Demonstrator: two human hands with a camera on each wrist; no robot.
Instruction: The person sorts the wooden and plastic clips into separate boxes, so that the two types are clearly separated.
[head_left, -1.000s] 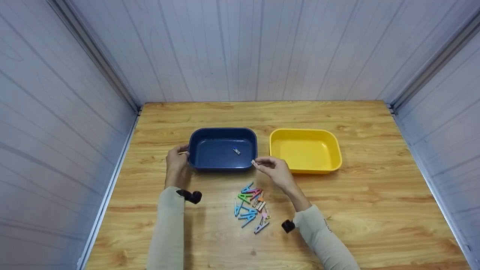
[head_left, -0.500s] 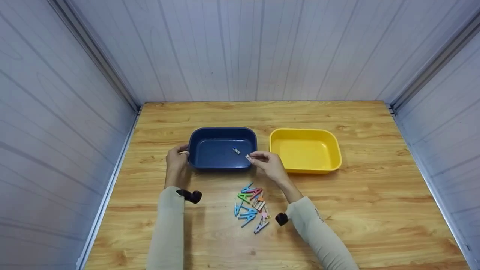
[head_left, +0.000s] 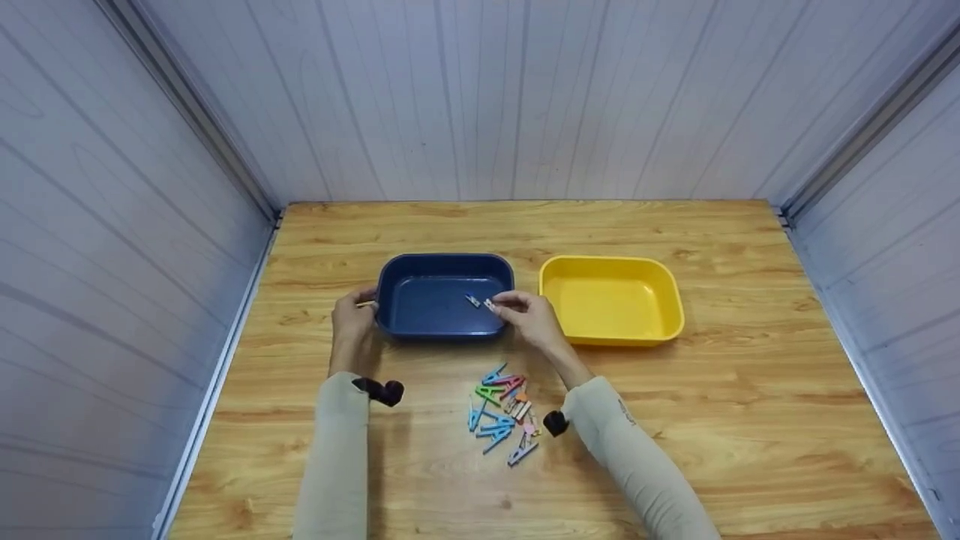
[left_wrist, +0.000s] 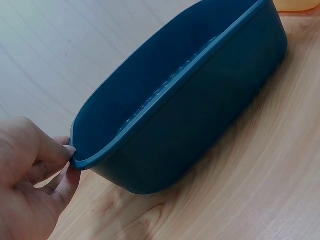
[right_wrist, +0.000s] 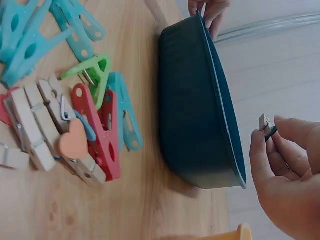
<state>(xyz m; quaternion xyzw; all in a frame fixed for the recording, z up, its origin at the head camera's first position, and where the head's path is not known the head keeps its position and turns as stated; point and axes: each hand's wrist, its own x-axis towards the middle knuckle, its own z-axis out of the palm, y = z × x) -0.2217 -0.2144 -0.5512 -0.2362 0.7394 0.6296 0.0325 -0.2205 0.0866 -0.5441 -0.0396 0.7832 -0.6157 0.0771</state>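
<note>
My left hand (head_left: pixel 352 321) pinches the left rim of a dark blue plastic basin (head_left: pixel 424 307). The left wrist view shows thumb and fingers (left_wrist: pixel 70 152) on that rim. Over the right side of the basin, my right hand (head_left: pixel 536 319) holds a small wooden clothespin (head_left: pixel 489 305) between thumb and fingertips. In the right wrist view this clothespin (right_wrist: pixel 265 121) is partly hidden by the fingers. Another small clothespin (head_left: pixel 472 301) with a blue end lies on the basin's floor, just left of the held one.
A pile of clothespins (head_left: pixel 501 427) lies on the wooden table in front of the basin: blue, green and red plastic ones, and wooden ones, one with an orange heart (right_wrist: pixel 74 140). A yellow basin (head_left: pixel 611 307) stands to the right. White panels (head_left: pixel 480 105) enclose the table.
My right hand has moved left and slightly farther away, carrying the wooden clothespin from the blue basin's right front corner to over its inside. My left hand stays on the rim.
</note>
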